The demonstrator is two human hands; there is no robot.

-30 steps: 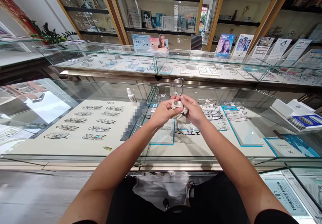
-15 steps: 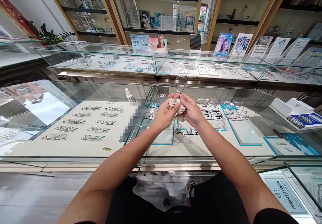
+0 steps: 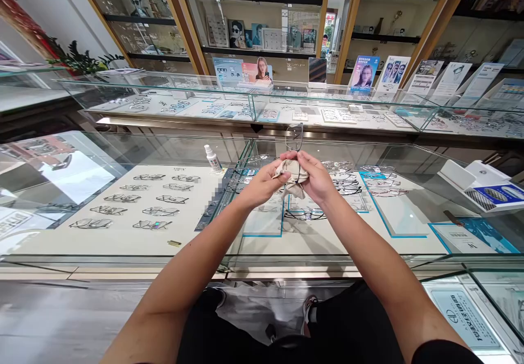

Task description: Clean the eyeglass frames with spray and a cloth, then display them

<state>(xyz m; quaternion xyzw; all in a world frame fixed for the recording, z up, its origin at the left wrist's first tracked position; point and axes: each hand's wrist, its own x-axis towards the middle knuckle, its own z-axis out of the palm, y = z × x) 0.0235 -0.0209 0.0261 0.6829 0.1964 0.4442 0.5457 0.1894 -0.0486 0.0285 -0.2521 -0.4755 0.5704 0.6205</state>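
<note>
Both hands meet above the glass display counter (image 3: 229,260). My left hand (image 3: 257,184) pinches a beige cleaning cloth (image 3: 291,178) that is folded round part of a pair of thin dark-framed glasses (image 3: 295,137). My right hand (image 3: 317,178) grips the glasses and cloth from the right. One lens stands up above my fingers; the other is hidden in the cloth. A small white spray bottle (image 3: 213,158) stands on the counter top, left of my hands.
Under the glass lie rows of glasses on white trays (image 3: 139,211) and blue-edged trays (image 3: 380,211). A white box (image 3: 483,186) sits at the right. A second glass counter (image 3: 254,107) with leaflets runs behind, with shelves beyond.
The glasses have turned in my hands, so the raised lens now stands more edge-on. The cloth has shifted between my fingers, and my hands sit slightly farther right.
</note>
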